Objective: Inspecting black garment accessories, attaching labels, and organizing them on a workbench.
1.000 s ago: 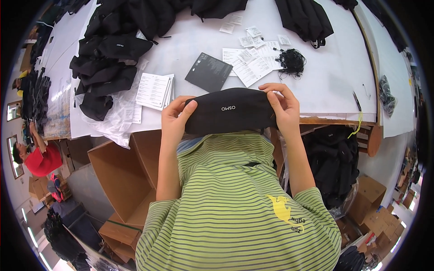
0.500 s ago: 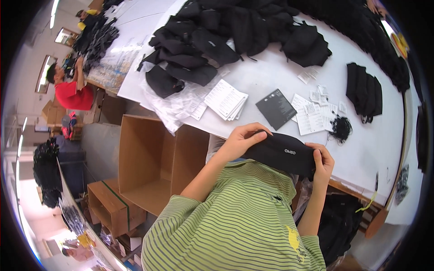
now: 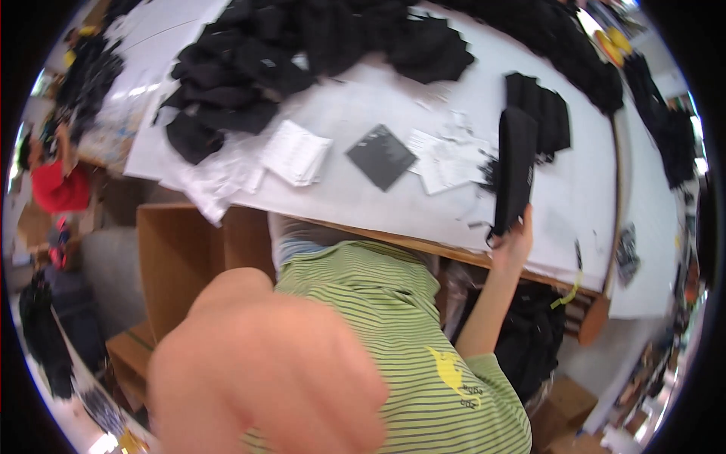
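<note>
My right hand (image 3: 514,244) grips the lower end of a long black pouch (image 3: 516,170) and holds it upright over the right part of the white table (image 3: 363,198). My left hand (image 3: 265,371) is raised very close to the camera at the lower left. It is large and blurred, its fingers look curled, and nothing shows in it. Just behind the held pouch lies a small stack of black pouches (image 3: 550,113). My green striped shirt fills the lower middle.
A big heap of black pouches (image 3: 249,68) covers the table's far left. In the table's middle are a flat black square packet (image 3: 380,156), white leaflets (image 3: 295,151) and clear plastic bags (image 3: 215,178). An open cardboard box (image 3: 174,257) stands below. A person in red (image 3: 57,189) works at the far left.
My left hand has let go of the pouch and risen toward the camera. My right hand has swung the pouch from level to upright, out to the right over the table.
</note>
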A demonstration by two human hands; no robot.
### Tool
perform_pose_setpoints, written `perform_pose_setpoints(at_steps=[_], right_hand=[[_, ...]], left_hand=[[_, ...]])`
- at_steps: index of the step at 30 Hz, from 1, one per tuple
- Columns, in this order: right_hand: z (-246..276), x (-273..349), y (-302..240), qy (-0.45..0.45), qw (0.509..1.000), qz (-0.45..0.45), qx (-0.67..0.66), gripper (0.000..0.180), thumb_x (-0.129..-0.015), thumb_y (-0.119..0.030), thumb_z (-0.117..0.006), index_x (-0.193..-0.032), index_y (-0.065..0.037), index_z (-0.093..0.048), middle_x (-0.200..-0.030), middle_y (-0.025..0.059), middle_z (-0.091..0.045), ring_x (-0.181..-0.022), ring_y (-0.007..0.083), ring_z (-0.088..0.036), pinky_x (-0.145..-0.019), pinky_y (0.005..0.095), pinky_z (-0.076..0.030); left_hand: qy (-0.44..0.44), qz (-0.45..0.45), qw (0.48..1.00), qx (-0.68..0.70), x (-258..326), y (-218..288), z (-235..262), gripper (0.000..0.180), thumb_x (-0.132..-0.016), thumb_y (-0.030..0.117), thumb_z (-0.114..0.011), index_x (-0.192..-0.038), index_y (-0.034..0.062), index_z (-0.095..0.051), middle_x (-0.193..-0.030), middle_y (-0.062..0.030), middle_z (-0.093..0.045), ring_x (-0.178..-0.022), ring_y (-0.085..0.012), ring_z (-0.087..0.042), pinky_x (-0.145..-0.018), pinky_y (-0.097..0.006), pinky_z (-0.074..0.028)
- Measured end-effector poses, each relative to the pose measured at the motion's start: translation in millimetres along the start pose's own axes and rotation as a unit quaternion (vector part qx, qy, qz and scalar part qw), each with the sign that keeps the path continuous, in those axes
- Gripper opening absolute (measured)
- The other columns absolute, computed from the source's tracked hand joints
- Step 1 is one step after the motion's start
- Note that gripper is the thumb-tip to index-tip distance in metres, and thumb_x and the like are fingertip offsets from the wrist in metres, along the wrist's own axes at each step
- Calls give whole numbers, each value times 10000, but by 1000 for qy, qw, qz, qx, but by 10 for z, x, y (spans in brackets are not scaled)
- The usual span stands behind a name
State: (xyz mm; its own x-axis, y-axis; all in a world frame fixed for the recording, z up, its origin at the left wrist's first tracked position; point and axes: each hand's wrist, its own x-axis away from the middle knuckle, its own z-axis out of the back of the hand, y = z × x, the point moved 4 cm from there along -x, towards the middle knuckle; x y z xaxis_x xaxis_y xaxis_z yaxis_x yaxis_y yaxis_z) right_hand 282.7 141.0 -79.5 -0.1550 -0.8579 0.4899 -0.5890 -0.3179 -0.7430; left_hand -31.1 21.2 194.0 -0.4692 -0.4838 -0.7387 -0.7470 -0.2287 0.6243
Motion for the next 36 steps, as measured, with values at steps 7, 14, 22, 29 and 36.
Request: perform_pose_setpoints(at_steps=[7,14,22,29,36], right_hand=[[-22,-302,-787,52,988,145,-17,230,-913,-370,-570,-951,-143,-567,-803,-5,-619,-584,98,-557,-456,229,-408],[378,-1335,-1938,8,953,263,-152,329,-882,-125,-561,-1184,-10,-496,-1159,172,-498,-1057,300,-529,-890,434,-491],[305,-2449,-2004,123,800,555,192,365,-745,34,-703,-1082,-43,-586,-1064,128,-610,-958,215,-587,-811,301,-486],[137,-2544,-1463,71,903,345,246,535,-807,-160,-708,-1275,-115,-452,-1272,169,-498,-1118,218,-511,-891,325,-421],[240,-2145,-1593,174,840,401,321,577,-808,-219,-705,-1307,-117,-433,-1316,154,-457,-1124,230,-487,-908,368,-416]], left_hand=[[-35,-46,997,59,-144,82,93,245,-908,345,-592,-1047,145,-622,-745,-133,-605,-485,-168,-490,-424,-264,-318],[-17,-68,997,40,-277,33,120,270,-903,297,-597,-1149,186,-586,-682,-97,-581,-441,-121,-435,-415,-228,-269],[17,159,958,238,-413,-13,116,261,-934,258,-555,-1195,255,-570,-648,-69,-565,-417,-84,-401,-409,-204,-241],[13,80,966,244,-446,-142,181,241,-946,255,-538,-1183,272,-577,-627,-50,-536,-406,-81,-370,-402,-212,-231],[-23,43,977,207,-317,-130,83,244,-947,262,-538,-1187,273,-576,-642,-49,-548,-427,-79,-386,-416,-206,-240]])
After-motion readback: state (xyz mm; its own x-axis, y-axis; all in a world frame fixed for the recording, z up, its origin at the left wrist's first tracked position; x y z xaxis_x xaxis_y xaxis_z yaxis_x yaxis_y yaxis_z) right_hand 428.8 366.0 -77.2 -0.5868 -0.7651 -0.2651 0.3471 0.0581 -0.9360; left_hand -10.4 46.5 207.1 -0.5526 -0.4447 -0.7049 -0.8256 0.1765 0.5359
